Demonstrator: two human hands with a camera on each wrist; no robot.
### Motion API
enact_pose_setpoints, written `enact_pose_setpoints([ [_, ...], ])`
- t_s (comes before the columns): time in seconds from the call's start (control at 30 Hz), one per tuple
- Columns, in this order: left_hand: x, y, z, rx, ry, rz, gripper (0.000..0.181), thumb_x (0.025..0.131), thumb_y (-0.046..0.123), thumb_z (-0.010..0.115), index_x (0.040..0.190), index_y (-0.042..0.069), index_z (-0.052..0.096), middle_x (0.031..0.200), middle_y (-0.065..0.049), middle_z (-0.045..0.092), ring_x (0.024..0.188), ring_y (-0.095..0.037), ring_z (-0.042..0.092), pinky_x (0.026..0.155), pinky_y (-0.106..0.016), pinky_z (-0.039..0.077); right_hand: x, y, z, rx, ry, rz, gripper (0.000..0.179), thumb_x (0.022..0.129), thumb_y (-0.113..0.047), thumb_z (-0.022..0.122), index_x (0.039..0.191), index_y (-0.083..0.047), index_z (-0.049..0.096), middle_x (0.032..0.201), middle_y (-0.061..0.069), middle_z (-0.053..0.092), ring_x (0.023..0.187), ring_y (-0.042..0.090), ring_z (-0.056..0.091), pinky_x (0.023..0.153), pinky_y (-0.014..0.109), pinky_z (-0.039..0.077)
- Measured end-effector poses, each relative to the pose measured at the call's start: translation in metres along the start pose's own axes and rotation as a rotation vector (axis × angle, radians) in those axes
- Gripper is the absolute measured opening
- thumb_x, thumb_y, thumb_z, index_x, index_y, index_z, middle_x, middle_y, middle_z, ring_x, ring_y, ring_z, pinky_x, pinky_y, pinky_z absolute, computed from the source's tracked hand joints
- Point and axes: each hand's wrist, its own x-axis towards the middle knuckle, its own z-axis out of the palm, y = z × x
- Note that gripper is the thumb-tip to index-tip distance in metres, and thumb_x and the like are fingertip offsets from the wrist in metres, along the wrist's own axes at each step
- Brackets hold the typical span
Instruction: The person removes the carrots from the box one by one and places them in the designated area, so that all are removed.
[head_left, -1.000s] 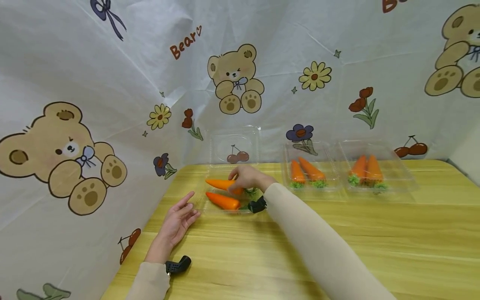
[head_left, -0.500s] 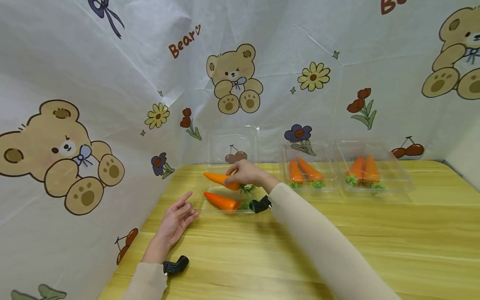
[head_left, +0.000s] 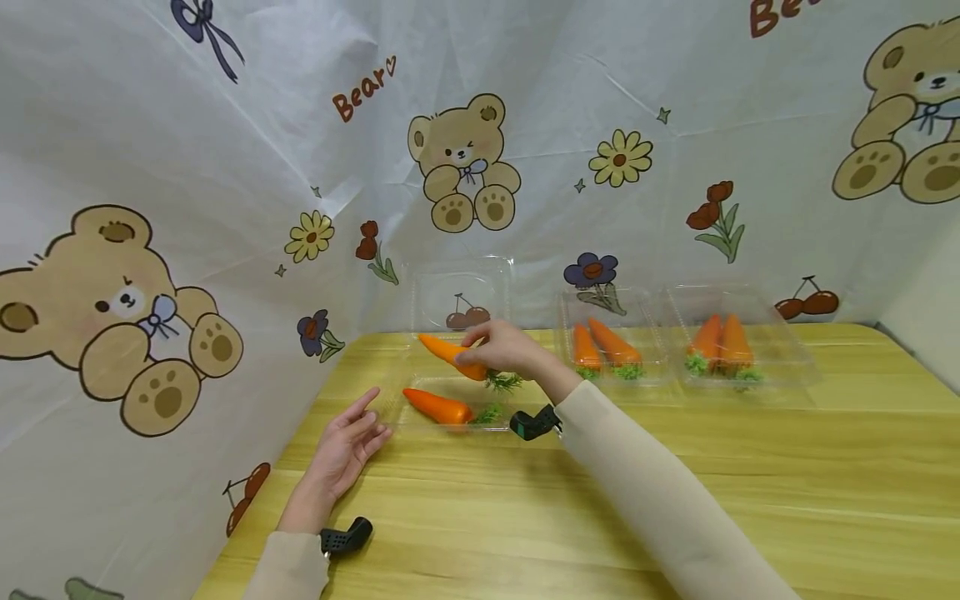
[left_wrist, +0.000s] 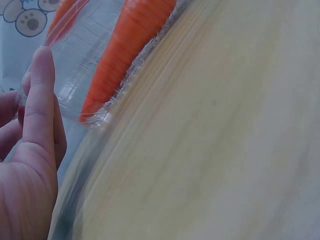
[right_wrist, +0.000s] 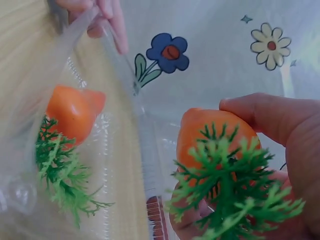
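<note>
My right hand (head_left: 510, 348) pinches an orange carrot (head_left: 442, 350) by its thick end, above the clear plastic box at the left. Its green feathery leaves (right_wrist: 230, 185) hang below the fingers in the right wrist view. A second carrot (head_left: 438, 408) lies inside that box, near the front wall. The box's lid (head_left: 487, 287) stands raised at the back. At the box's left front corner is my left hand (head_left: 341, 458), its fingers mostly extended. The left wrist view shows the index finger straight against the clear wall (left_wrist: 70, 95).
Two more clear boxes stand to the right. Each has two carrots inside: one pair (head_left: 615, 343) in the middle box, another (head_left: 735, 342) in the far right box. A white cloth with bear prints (head_left: 555, 75) hangs behind and left of the wooden table (head_left: 480, 517).
My right hand has lifted the rear carrot up from the box, its tip now tilted higher. The left hand has stayed at the box corner.
</note>
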Motion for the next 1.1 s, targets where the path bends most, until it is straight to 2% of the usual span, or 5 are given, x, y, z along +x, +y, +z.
enact_pose_setpoints([
  [0.37, 0.002, -0.001, 0.0, 0.009, 0.003, 0.001, 0.061, 0.109, 0.006, 0.049, 0.165, 0.009, 0.025, 0.099, 0.004, 0.051, 0.085, -0.009, 0.067, 0.092, -0.026, 0.063, -0.021, 0.012, -0.015, 0.072, 0.037, 0.022, 0.044, 0.094, -0.032, 0.075, 0.13, -0.007, 0.068, 0.115, 0.014, 0.072, 0.091, 0.023, 0.07, 0.077, 0.031, 0.062],
  [0.53, 0.001, -0.001, -0.001, -0.002, -0.002, 0.004, 0.063, 0.108, 0.004, 0.049, 0.165, 0.007, 0.022, 0.099, 0.003, 0.05, 0.085, -0.01, 0.067, 0.092, -0.027, 0.063, -0.029, 0.02, -0.016, 0.074, 0.053, -0.001, 0.045, 0.095, -0.031, 0.074, 0.13, -0.005, 0.066, 0.113, 0.015, 0.071, 0.089, 0.021, 0.071, 0.076, 0.031, 0.063],
  [0.73, 0.0, 0.001, -0.002, -0.013, -0.009, 0.003, 0.062, 0.108, 0.004, 0.048, 0.165, 0.007, 0.023, 0.1, 0.003, 0.05, 0.085, -0.01, 0.067, 0.091, -0.026, 0.063, -0.037, 0.023, -0.018, 0.096, 0.042, -0.029, 0.042, 0.096, -0.029, 0.074, 0.129, -0.004, 0.065, 0.11, 0.016, 0.072, 0.087, 0.022, 0.071, 0.075, 0.031, 0.064],
  [1.0, 0.001, 0.001, 0.0, -0.007, -0.007, -0.001, 0.063, 0.109, 0.004, 0.048, 0.165, 0.007, 0.02, 0.101, 0.002, 0.05, 0.085, -0.01, 0.067, 0.091, -0.026, 0.063, -0.045, 0.027, -0.024, 0.107, 0.047, -0.005, 0.042, 0.098, -0.031, 0.072, 0.132, -0.008, 0.065, 0.114, 0.016, 0.071, 0.088, 0.024, 0.071, 0.076, 0.032, 0.064],
  [1.1, 0.001, 0.001, 0.0, -0.009, -0.005, -0.001, 0.063, 0.109, 0.004, 0.048, 0.165, 0.006, 0.02, 0.101, 0.002, 0.05, 0.085, -0.01, 0.067, 0.091, -0.026, 0.063, -0.05, 0.03, -0.025, 0.111, 0.035, -0.022, 0.042, 0.098, -0.031, 0.071, 0.132, -0.007, 0.064, 0.114, 0.017, 0.071, 0.087, 0.023, 0.071, 0.074, 0.032, 0.064],
])
